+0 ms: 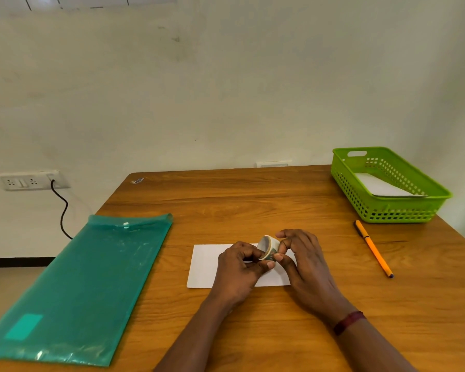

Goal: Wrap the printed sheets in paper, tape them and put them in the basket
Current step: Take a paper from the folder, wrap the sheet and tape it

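As left hand (236, 269), right hand (304, 260) pinch — tape (267, 247)

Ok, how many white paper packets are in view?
2. One packet lies on the table, partly under the left hand and right hand; another packet sits in the green basket, far right. Others may hide beneath it.
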Tool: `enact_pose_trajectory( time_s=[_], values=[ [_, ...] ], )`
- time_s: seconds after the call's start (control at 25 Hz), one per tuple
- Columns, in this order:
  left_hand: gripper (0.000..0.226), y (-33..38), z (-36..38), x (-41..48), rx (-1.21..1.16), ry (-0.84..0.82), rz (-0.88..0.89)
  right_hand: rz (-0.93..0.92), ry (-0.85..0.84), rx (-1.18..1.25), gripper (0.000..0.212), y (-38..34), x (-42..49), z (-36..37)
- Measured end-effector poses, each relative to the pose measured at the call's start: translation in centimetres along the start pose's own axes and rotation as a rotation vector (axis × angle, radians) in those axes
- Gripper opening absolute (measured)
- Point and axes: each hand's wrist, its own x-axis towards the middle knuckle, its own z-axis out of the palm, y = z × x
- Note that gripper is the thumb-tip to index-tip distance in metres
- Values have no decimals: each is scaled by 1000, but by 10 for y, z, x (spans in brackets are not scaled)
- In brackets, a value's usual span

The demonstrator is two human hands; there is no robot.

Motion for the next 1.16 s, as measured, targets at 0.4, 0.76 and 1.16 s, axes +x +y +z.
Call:
enact_pose_trajectory(
  time_s=[0.4, 0.76, 1.16],
  values=[
    [20, 1, 0, -1, -30, -19, 4, 18, 58, 44, 22, 0, 0, -1],
    [13, 1, -1, -2, -2, -57, 34, 15, 106, 73, 10, 2, 2, -1],
    [14, 7, 1, -4, -15, -53, -2, -20, 106, 45, 10, -1, 1, -3]
  ],
)
